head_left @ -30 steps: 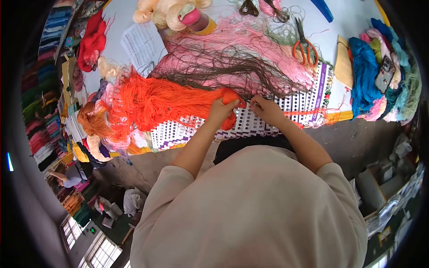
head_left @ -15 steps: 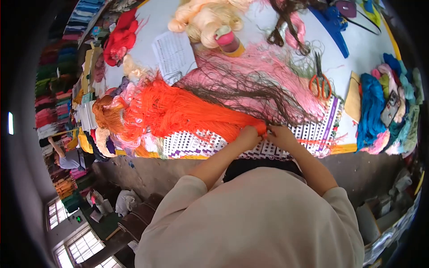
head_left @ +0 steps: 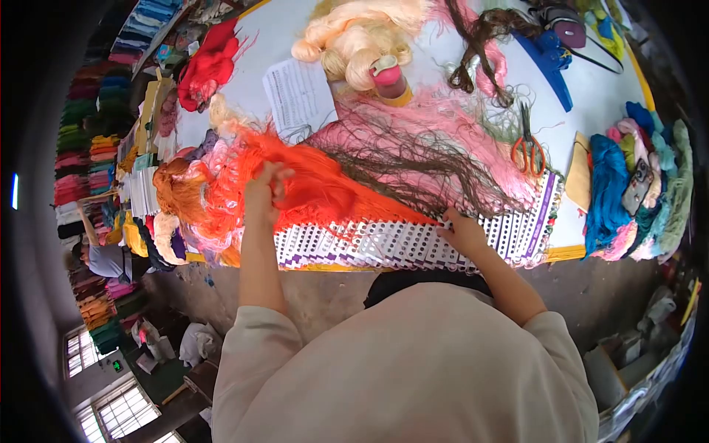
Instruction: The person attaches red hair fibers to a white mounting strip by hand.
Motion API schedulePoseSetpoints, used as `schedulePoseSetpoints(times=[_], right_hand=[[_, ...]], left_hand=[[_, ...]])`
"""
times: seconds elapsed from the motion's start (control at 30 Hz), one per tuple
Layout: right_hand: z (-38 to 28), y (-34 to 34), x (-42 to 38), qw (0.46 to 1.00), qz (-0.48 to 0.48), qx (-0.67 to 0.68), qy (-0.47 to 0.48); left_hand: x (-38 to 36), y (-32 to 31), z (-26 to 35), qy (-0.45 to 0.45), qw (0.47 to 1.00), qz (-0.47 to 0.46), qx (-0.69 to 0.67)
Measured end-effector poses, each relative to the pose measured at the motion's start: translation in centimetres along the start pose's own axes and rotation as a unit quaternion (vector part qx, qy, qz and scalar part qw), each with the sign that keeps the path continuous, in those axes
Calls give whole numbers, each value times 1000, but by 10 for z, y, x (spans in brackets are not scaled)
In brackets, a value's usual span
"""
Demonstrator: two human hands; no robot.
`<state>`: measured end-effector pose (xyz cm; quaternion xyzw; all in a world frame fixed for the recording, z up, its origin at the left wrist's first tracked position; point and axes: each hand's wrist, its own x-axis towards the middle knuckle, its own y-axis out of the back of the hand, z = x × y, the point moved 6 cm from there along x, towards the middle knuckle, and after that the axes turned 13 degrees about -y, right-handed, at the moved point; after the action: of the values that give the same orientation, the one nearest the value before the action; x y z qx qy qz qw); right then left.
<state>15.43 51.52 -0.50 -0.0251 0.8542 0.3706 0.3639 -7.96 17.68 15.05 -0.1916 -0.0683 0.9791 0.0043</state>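
Note:
A wide spread of orange-red thread (head_left: 314,184) fans across the table and narrows to a point at the right. At that narrow end my right hand (head_left: 463,232) pinches the thread, close over the row of white punched cards (head_left: 391,240). My left hand (head_left: 269,184) lies over the broad part of the orange-red thread at the left, its fingers apart and slightly bent. Dark brown strands (head_left: 413,166) and pink thread (head_left: 450,129) are spread just beyond the orange-red thread. The cards lie along the table's near edge, with round holes and purple marks.
Scissors with orange handles (head_left: 527,151) lie to the right. Behind are a printed sheet (head_left: 299,96), cream skeins (head_left: 362,37) and a blue clamp-like tool (head_left: 550,63). Coloured skeins (head_left: 609,184) hang over the right edge. Another person (head_left: 107,255) is at far left.
My left hand has left the narrow end of the orange-red thread and swung left over its broad part. My right hand stays at the narrow end.

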Motion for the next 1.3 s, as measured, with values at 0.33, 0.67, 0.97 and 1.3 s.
schedulePoseSetpoints(times=[0.33, 0.67, 0.97, 1.3], right_hand=[[-171, 102, -79, 854, 2, 504, 130], [-225, 107, -105, 810, 0, 567, 152], [-247, 99, -116, 794, -7, 597, 114], [-245, 99, -126, 855, 1, 506, 110]], left_hand=[[-101, -143, -5, -19, 931, -290, -222], [-114, -136, 25, -20, 916, -349, -196], [-111, -128, 42, -137, 932, -320, -99], [-115, -128, 55, -51, 888, -430, -157]])
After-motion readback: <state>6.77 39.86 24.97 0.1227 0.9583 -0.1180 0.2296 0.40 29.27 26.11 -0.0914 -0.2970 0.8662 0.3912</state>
